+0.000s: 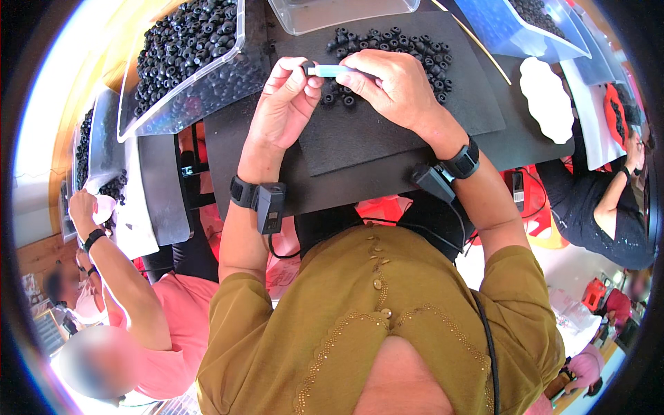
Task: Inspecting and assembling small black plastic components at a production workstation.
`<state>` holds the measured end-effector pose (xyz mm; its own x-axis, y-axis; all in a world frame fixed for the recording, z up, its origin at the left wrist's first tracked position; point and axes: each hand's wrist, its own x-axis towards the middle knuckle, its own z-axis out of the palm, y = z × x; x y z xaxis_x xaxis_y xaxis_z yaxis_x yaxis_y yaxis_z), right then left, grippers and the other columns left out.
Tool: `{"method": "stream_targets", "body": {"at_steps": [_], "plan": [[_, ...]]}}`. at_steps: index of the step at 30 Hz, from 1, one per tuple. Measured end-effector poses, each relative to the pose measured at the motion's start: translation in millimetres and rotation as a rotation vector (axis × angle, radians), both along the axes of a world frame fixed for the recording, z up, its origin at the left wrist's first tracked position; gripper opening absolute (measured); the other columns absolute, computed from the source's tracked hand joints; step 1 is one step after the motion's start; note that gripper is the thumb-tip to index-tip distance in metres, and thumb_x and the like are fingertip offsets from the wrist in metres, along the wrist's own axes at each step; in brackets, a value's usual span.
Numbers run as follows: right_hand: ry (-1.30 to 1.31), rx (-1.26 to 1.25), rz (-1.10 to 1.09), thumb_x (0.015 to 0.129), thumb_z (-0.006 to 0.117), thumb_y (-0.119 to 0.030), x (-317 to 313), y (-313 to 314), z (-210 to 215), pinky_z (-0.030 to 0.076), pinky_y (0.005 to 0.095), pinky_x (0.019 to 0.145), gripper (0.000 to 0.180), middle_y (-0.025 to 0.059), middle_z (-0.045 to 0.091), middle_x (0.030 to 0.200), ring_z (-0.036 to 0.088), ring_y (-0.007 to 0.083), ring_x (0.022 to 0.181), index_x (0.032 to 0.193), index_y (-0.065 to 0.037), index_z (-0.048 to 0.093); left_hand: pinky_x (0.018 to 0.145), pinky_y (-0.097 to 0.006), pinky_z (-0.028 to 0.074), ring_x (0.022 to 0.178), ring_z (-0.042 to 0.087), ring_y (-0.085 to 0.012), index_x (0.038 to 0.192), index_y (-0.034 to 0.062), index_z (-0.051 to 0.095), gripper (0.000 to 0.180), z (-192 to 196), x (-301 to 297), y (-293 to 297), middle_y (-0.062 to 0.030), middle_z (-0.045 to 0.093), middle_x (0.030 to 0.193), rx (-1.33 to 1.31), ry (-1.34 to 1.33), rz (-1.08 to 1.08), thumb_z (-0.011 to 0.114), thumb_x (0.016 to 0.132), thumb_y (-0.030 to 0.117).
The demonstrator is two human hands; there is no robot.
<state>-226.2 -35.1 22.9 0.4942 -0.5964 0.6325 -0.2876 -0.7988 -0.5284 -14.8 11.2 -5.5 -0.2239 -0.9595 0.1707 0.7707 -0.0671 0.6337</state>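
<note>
My left hand [278, 114] pinches a small, round black part [307, 68] between thumb and fingertips, above the dark mat [387, 138]. In my right hand [400, 86] is a slim tool with a light blue handle [330, 70]. Its pale tip points left and meets, or nearly meets, the black part; the exact contact is too small to tell. Just beyond and between my hands, a loose pile of similar black parts [437, 66] lies on the mat.
A clear bin [242, 28] heaped with black parts stands at the left, and an empty-looking clear tray [332, 24] at the back. A thin stick [484, 52], a white scalloped piece [546, 100] and a bluish bin [498, 31] are on the right. Co-workers sit on both sides.
</note>
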Motion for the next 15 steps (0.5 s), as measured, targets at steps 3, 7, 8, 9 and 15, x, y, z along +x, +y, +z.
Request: {"method": "stream_targets", "body": {"at_steps": [3, 7, 8, 9, 15], "plan": [[0.009, -0.069, -0.038, 0.091, 0.067, -0.023, -2.6, 0.2, 1.2, 0.048, 0.0356, 0.059, 0.019, 0.0123, 0.065, 0.077, 0.063, 0.0302, 0.065, 0.095, -0.004, 0.069, 0.081, -0.023, 0.048, 0.090, 0.055, -0.0137, 0.108, 0.0081, 0.062, 0.011, 3.1, -1.6, 1.1, -0.0059, 0.060, 0.103, -0.028, -0.042, -0.026, 0.062, 0.097, 0.011], [-0.079, 0.062, -0.236, 0.097, 0.062, -0.028, -10.6, -22.7, 0.4, 0.048, 0.0328, 0.058, 0.026, 0.0110, 0.065, 0.070, 0.064, 0.0224, 0.061, 0.102, -0.004, 0.069, 0.079, -0.020, 0.046, 0.087, 0.050, -0.0127, 0.106, 0.0075, 0.060, 0.012, 9.4, -12.5, 9.0, -0.0054, 0.056, 0.101, -0.031, -0.087, -0.068, 0.064, 0.095, 0.011], [-0.114, 0.159, -0.195, 0.097, 0.062, -0.028, -13.1, -21.6, 0.6, 0.047, 0.0303, 0.059, 0.027, 0.0076, 0.065, 0.071, 0.061, 0.0164, 0.062, 0.103, -0.003, 0.069, 0.079, -0.020, 0.046, 0.087, 0.050, -0.0127, 0.106, 0.0075, 0.060, 0.012, 9.1, -11.0, 5.8, -0.0054, 0.056, 0.101, -0.033, -0.087, -0.066, 0.064, 0.095, 0.011], [-0.149, 0.257, -0.153, 0.098, 0.061, -0.029, -15.0, -19.1, 1.5, 0.046, 0.0278, 0.059, 0.028, 0.0042, 0.064, 0.071, 0.059, 0.0104, 0.062, 0.104, -0.002, 0.069, 0.079, -0.021, 0.047, 0.089, 0.050, -0.0130, 0.106, 0.0075, 0.060, 0.012, 9.4, -8.3, 2.4, -0.0058, 0.056, 0.102, -0.022, -0.072, -0.047, 0.064, 0.096, 0.010], [-0.305, 0.608, 0.133, 0.092, 0.068, -0.038, 2.4, -7.5, -5.3, 0.041, 0.0258, 0.058, 0.037, -0.0003, 0.058, 0.067, 0.049, 0.0061, 0.063, 0.098, -0.002, 0.070, 0.081, -0.024, 0.052, 0.090, 0.059, -0.0137, 0.106, 0.0060, 0.061, 0.010, 2.5, -13.6, 2.5, -0.0062, 0.063, 0.101, -0.011, -0.156, -0.004, 0.062, 0.096, 0.008]]}}
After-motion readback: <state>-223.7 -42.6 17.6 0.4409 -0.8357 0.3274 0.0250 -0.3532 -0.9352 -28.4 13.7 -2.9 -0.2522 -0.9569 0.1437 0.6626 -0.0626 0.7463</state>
